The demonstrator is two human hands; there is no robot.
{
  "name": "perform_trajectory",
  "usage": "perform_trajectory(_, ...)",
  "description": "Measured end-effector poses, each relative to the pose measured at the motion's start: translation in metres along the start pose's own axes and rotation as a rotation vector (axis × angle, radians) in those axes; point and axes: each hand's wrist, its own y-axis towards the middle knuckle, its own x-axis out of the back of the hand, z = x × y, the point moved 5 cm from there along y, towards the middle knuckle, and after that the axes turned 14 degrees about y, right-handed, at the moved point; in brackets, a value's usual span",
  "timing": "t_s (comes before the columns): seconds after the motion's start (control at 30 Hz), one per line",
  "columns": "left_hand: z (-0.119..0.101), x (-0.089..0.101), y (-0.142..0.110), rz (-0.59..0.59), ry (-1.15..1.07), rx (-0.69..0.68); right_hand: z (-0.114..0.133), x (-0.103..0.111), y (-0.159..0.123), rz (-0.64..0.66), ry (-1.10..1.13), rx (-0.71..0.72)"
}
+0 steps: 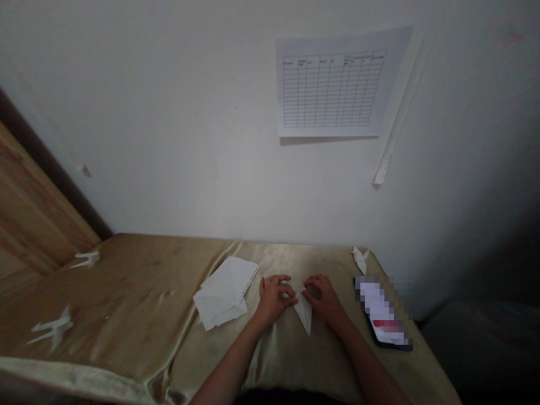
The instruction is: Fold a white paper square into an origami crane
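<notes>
A folded white paper [304, 315], narrow and kite-shaped, lies on the satin cloth with its long point toward me. My left hand [274, 295] pinches its left edge near the top between thumb and index finger. On the other side, my right hand [323, 293] grips the upper right edge the same way. The fingertips cover part of the paper's upper end. Left of my left hand rests a loose stack of white paper sheets [223, 292], one with a perforated edge.
A phone [382, 315], its screen blurred out, lies right of my right arm. Behind it is a folded paper figure [360, 260]. Two paper cranes [54, 329] sit far left on the gold cloth [126, 292]. A printed table sheet [333, 90] hangs on the wall.
</notes>
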Motion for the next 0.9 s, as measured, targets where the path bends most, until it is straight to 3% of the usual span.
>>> perform_trajectory(0.17,-0.0037,0.0,-0.0009,0.032,0.003,-0.019,-0.0021,-0.001,0.0017,0.0,0.082,-0.028)
perform_trajectory(0.9,-0.004,-0.003,-0.0014,0.061,0.008,-0.063,0.0022,-0.0017,0.0027,-0.043,0.078,0.003)
